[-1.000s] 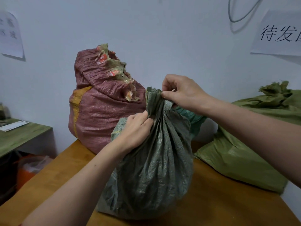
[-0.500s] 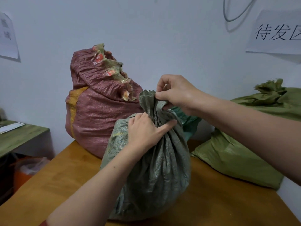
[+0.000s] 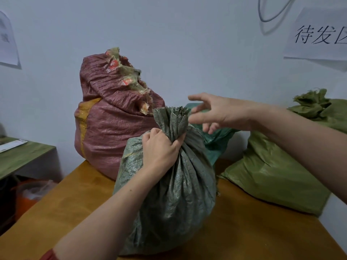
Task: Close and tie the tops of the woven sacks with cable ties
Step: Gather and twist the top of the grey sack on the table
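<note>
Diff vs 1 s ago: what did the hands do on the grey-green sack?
The right hand let go of the grey-green sack's gathered top and drew back to the right, fingers spread. The left hand keeps its grip round the neck. The sack stands upright on the table; the red sack behind has not moved.

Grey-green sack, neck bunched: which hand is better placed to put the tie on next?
Right, probably. The left hand grips the gathered neck of the grey-green sack and holds it closed; the right hand is open beside the top, holding nothing. No cable tie is in view.
</note>
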